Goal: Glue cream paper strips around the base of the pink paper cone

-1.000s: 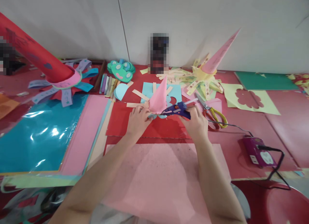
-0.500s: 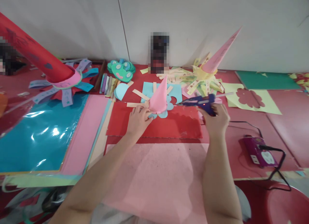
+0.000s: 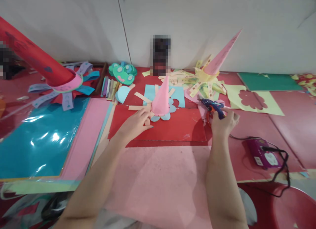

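The glue gun (image 3: pixel 214 106) is in the right hand (image 3: pixel 222 122), whose fingers (image 3: pixel 228 115) are curled narrow around its grip. It is low over the worktop (image 3: pixel 291 123), and I cannot tell whether it touches. Its long axis runs slantwise, from the grip under the fingers out to the nozzle, which points away from the person and a little to the left, towards scraps of yellow paper. The cord (image 3: pixel 243 138) leaves the hand on its outer side and trails to a purple socket box (image 3: pixel 261 154) nearer the person.

Well apart to the left, the left hand (image 3: pixel 134 122) lies flat with its fingers (image 3: pixel 145 114) stretched wide and holding nothing. Their tips rest on a cream strip (image 3: pixel 147 118) at the foot of the pink cone (image 3: pixel 161 99). The cone stands upright just beyond those fingertips, tip up, on a blue flower shape (image 3: pixel 165 117) at the far edge of a red sheet (image 3: pixel 177 127).

The step in hand looks like pressing the strip against the cone's base while the gun is held off to the side. By my judgement, any further move calls for steady pressure under the left fingertips, a nozzle kept clear of loose paper, and slack in the cord.

Beyond the right fingers lean a second cone (image 3: pixel 217 63) with yellow strips and a yellow sheet (image 3: pixel 251 99) with a flower cut out. Between both forearms lies a large pink sheet (image 3: pixel 160 179).
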A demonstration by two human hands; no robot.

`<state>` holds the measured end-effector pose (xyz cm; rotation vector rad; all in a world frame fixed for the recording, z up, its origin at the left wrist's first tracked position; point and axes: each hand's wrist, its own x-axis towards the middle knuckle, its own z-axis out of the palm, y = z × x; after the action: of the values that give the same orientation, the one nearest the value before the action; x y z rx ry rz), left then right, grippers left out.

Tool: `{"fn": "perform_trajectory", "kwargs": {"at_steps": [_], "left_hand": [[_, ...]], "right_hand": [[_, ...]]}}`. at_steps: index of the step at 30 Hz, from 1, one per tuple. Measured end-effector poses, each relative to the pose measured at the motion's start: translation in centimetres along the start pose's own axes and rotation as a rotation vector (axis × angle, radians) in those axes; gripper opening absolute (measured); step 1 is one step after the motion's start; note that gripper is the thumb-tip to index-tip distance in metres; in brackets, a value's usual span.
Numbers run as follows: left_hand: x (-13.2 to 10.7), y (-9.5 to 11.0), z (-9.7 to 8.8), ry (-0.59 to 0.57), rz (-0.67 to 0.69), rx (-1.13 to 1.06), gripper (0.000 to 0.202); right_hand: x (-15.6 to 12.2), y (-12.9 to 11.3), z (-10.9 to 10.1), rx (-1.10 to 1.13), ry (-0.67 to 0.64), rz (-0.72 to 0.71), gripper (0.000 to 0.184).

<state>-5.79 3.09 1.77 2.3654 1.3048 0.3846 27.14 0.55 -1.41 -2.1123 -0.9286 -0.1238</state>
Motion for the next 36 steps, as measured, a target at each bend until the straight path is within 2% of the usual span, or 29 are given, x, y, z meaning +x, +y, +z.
{"fn": "perform_trajectory", "kwargs": {"at_steps": [2,4,8,13,16,19,22,25,28,30,32,33,35,36], "left_hand": [[-0.3,-0.2,-0.7,-0.120,0.023,0.006,0.014],[-0.5,-0.3,-1.1,-0.154,0.019,0.003,0.003],[-0.6,-0.2,-1.4,-0.128,0.012,0.016,0.013],[-0.6,0.1,-1.4,-0.106,0.043,0.100,0.014],[-0.6,0.5,-1.2,-0.125,0.083,0.265,0.018],[-0.9,0.9,-0.8,-0.178,0.155,0.483,0.031],[-1.1,0.7,-0.2,-0.206,0.239,0.606,0.041],[-1.2,0.1,0.2,-0.199,0.298,0.640,0.048],[-1.2,-0.2,-0.3,-0.185,0.273,0.614,0.047],[-1.4,0.4,-1.2,-0.135,0.210,0.587,0.049],[-1.9,1.7,-2.3,-0.014,0.141,0.589,0.057],[-2.2,2.5,-2.9,0.058,0.119,0.602,0.057],[-3.0,4.2,-3.6,0.218,0.106,0.602,0.046],[-3.3,5.0,-3.6,0.277,0.140,0.594,0.041]], "right_hand": [[-0.3,-0.5,0.0,0.024,0.013,-0.048,0.024],[-0.5,-1.0,0.0,0.052,0.050,-0.101,0.022],[-0.9,-1.7,-0.1,0.146,0.100,-0.173,0.020],[-1.4,-2.2,0.3,0.216,0.046,-0.219,0.021],[-1.5,-2.1,0.7,0.228,0.014,-0.241,0.021],[-1.6,-2.1,1.1,0.248,-0.014,-0.249,0.020],[-1.8,-2.5,1.1,0.258,-0.031,-0.263,0.020],[-2.2,-3.2,0.7,0.266,-0.058,-0.273,0.020],[-2.6,-3.7,0.6,0.306,-0.096,-0.233,0.020],[-2.9,-4.1,0.6,0.378,-0.161,-0.172,0.023],[-3.5,-4.7,0.6,0.485,-0.312,-0.107,0.030],[-3.9,-5.1,0.6,0.545,-0.424,-0.076,0.032],[-5.0,-6.0,0.4,0.667,-0.696,0.010,0.036],[-5.5,-6.5,0.3,0.731,-0.835,0.060,0.039]]}}
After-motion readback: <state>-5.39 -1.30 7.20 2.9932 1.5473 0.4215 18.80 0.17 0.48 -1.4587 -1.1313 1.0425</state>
